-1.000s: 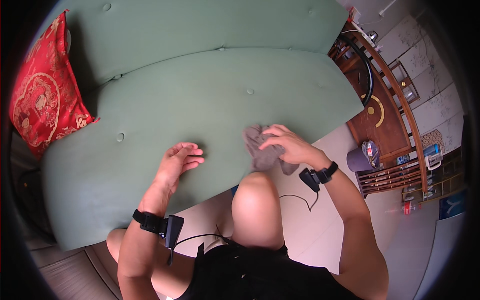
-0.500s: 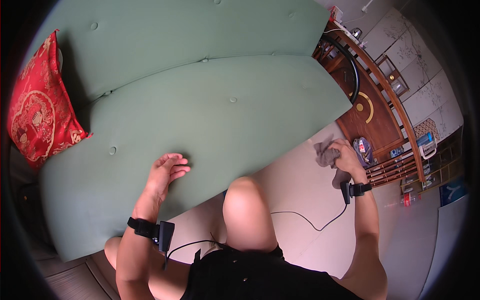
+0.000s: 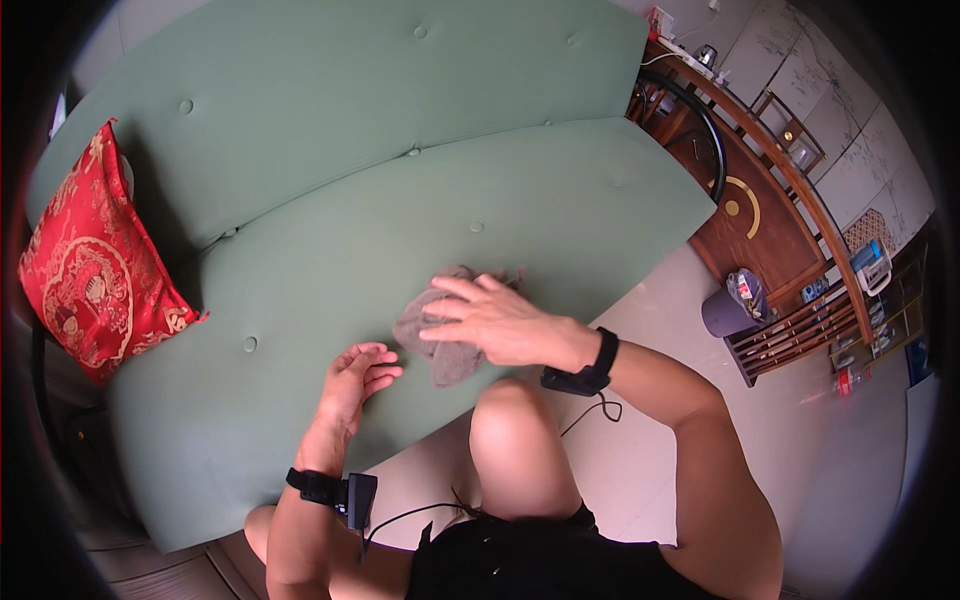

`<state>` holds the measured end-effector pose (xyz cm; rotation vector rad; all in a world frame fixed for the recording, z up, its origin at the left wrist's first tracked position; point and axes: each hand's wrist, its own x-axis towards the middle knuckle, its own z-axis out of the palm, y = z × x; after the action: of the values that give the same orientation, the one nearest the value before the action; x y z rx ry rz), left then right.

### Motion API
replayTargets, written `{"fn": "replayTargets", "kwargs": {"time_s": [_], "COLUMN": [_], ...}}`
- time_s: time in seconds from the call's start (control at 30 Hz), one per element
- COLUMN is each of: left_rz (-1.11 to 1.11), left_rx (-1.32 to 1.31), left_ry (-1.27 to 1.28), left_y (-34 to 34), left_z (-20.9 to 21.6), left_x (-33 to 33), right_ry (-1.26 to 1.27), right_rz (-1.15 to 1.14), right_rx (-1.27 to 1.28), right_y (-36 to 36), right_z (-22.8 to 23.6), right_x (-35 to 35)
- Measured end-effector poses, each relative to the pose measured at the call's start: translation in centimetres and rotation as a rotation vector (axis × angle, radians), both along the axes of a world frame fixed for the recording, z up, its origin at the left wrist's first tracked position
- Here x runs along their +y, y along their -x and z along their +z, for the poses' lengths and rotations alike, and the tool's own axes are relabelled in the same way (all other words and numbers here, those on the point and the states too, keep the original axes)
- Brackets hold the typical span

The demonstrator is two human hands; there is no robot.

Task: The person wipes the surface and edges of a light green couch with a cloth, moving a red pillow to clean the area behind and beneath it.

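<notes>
A crumpled grey-brown cloth (image 3: 455, 362) is over the front part of the green sofa's seat (image 3: 560, 215). My right hand (image 3: 492, 318) has hold of it from above, palm down, with its fingers laid across the folds. Whether the cloth presses on the seat or hovers just above it I cannot tell. To its left, my left hand (image 3: 357, 384) is held near the seat's front edge, fingers loosely bent and apart, with nothing in them. A narrow gap separates that hand from the cloth.
A red patterned cushion (image 3: 100, 275) leans at the sofa's left end. On the right are a wooden table (image 3: 745, 222) and a purple bin (image 3: 728, 312) with a bag in it. My bent knee (image 3: 518, 430) is by the seat's front edge. A thin cable (image 3: 405, 508) runs from my left wrist.
My right hand has swung left with the cloth, from beside the bin to over the sofa seat. The whole view has shifted slightly; my left hand keeps much the same pose.
</notes>
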<state>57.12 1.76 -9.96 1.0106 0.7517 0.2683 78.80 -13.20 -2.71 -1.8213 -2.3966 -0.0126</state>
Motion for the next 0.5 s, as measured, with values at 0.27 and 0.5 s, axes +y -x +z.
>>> {"fn": "replayTargets", "kwargs": {"time_s": [0.27, 0.5], "left_rz": [0.018, 0.016], "left_rx": [0.008, -0.024], "left_ry": [-0.021, -0.011], "left_y": [0.6, 0.1], "left_z": [-0.2, -0.4], "left_x": [0.2, 0.1], "right_ry": [0.108, 0.233], "right_rz": [-0.356, -1.136], "right_rx": [-0.071, -0.178], "right_y": [-8.4, -21.3], "right_z": [-4.1, -4.9], "right_x": [-1.0, -14.2]}}
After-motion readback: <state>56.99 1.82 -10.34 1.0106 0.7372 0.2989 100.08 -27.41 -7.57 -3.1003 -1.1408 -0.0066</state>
